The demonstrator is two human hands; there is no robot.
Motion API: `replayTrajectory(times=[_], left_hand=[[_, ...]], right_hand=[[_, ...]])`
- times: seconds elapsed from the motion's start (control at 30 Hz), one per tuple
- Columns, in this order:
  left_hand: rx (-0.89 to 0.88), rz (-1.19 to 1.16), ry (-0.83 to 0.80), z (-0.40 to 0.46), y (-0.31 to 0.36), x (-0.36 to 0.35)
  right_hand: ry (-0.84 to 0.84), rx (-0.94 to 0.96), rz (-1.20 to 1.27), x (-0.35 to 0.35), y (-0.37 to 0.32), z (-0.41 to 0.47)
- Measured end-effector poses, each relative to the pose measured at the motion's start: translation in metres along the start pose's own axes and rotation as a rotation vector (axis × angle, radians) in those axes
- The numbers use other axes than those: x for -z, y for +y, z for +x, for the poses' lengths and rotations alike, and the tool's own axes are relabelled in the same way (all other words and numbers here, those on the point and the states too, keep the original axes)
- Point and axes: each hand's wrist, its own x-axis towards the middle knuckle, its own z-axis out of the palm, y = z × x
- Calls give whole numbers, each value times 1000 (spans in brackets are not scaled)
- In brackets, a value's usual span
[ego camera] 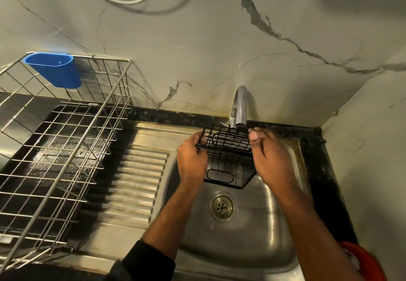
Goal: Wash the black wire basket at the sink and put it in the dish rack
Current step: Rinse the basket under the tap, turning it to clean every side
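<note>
The black wire basket (228, 160) hangs tilted over the steel sink (270, 225), directly below the chrome tap (240, 107). My left hand (192, 157) grips the basket's left rim. My right hand (271, 157) holds its right side, thumb at the top edge. I cannot tell whether water is running from the tap. The wire dish rack (61, 144) stands to the left on the counter, with nothing on its wires.
A blue plastic cup holder (55, 69) hangs on the rack's back rim. The ribbed steel drainboard (136, 182) lies between rack and sink bowl. The drain (222, 206) sits below the basket. Something orange (364, 261) shows at the lower right. A marble wall rises behind.
</note>
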Motion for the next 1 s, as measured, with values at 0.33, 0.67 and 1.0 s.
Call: replayTrajectory(times=[0.33, 0.67, 1.0], left_hand=[[12, -16, -1, 0, 2, 1], [56, 3, 52, 2, 2, 6], [55, -5, 68, 0, 4, 11]], right_hand=[[6, 17, -16, 2, -2, 0], [12, -2, 15, -3, -1, -2], [-102, -41, 101, -4, -5, -10]])
